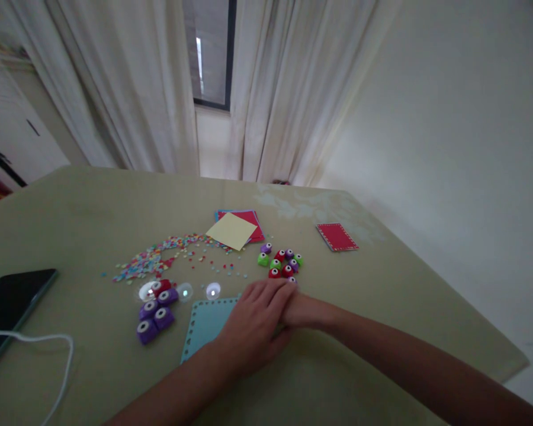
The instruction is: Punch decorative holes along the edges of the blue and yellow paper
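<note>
My left hand (258, 316) lies across my right hand (298, 310), its fingers folded over it. The right hand's fingers are mostly hidden beneath. Both rest at the right side of a light blue card (208, 321) with holes punched along its edge, and partly cover it. Just beyond my hands stands a cluster of small one-eyed toy pieces (275, 264) in red, green and purple. To the left sit larger purple one-eyed pieces (163, 318) and a red one (161, 287). Near them are round clear discs (213, 290) with bright spots.
Colourful confetti (153, 258) is scattered behind the pieces. A yellow square sheet (232, 231) lies on red and blue cards (258, 232). Another red card stack (337, 236) lies right. At left are a dark tablet or phone (15, 305) and a white cable (66, 367).
</note>
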The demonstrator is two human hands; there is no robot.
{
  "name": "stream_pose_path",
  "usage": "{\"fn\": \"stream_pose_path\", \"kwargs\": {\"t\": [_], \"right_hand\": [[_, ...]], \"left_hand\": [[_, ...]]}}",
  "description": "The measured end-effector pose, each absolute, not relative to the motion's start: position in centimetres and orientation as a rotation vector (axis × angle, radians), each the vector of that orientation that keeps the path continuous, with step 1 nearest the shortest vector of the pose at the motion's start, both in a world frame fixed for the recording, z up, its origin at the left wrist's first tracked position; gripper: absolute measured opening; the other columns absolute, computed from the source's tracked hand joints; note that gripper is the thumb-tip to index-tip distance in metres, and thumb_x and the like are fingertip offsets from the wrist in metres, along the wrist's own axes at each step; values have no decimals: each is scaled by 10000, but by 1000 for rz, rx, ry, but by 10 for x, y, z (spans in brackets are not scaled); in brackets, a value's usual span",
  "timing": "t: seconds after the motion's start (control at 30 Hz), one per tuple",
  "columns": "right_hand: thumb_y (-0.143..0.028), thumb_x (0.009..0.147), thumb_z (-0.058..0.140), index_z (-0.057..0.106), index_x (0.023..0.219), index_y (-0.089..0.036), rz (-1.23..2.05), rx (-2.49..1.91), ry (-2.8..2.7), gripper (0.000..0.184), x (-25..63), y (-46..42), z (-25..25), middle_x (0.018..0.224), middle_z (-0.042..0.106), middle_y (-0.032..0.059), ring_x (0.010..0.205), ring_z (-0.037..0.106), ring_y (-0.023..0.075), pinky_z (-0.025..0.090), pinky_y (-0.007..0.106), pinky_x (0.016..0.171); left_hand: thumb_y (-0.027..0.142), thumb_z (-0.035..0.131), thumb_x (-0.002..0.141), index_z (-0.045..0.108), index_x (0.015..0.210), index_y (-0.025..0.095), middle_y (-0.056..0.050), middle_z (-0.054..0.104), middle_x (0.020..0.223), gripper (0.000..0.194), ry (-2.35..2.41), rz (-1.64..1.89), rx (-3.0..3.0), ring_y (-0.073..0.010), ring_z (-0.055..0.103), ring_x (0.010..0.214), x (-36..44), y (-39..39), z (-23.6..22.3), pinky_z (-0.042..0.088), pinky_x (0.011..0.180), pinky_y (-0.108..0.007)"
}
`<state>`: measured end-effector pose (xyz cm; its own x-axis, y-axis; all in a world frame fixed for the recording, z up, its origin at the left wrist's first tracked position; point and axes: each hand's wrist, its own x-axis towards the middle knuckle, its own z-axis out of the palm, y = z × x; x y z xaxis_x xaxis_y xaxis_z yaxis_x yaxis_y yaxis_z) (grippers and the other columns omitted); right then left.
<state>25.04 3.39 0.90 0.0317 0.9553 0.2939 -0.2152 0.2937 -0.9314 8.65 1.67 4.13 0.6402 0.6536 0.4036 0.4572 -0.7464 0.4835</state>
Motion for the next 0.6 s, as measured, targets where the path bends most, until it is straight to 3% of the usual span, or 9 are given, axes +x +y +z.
{"fn": "stream_pose_path", "kwargs": {"t": [0.1,0.17,0.27,0.4,0.5,0.6], "right_hand": [[-171,755,849,694,587,-187,1282,-965,-1521,229,269,45,33,495,482,-83,446,423,107,327,257,452],[-290,894,789,705,587,-180,1410,-1328,-2009,336,273,50,53,465,450,-77,446,376,106,252,270,463],[-290,984,713,714,638,-174,1022,-1625,-2235,365,270,54,80,551,529,-34,553,446,132,266,287,558],[-282,1065,624,750,726,-178,569,-1691,-2254,376,254,51,97,685,673,34,632,540,162,284,307,628],[-305,1070,649,782,800,-184,533,-1598,-2325,325,230,47,98,709,713,31,635,579,163,314,299,632],[-280,1055,690,816,1014,-202,622,-1366,-2419,154,195,51,95,827,777,20,728,659,172,421,279,694]], "left_hand": [[358,660,1040,419,1591,162,-204,606,1549,633,1141,815,2518,-405,558,1430,43,-6,21,392,1205,-634],[484,659,1056,406,1619,185,-189,601,1571,686,1300,795,2581,-395,560,1440,15,-19,6,393,1215,-608],[568,627,1068,429,1637,245,-130,580,1627,683,1370,735,2678,-342,555,1468,-7,-30,-8,382,1253,-536],[499,614,1073,500,1601,254,-124,563,1649,593,1403,718,2650,-346,575,1445,-8,-32,-8,448,1201,-539],[444,660,1036,525,1591,272,-117,514,1694,596,1324,675,2656,-360,566,1457,-5,-33,-2,473,1184,-548],[432,715,993,528,1593,271,-121,586,1627,649,1170,614,2674,-370,597,1424,-3,-36,5,496,1172,-560]]}}
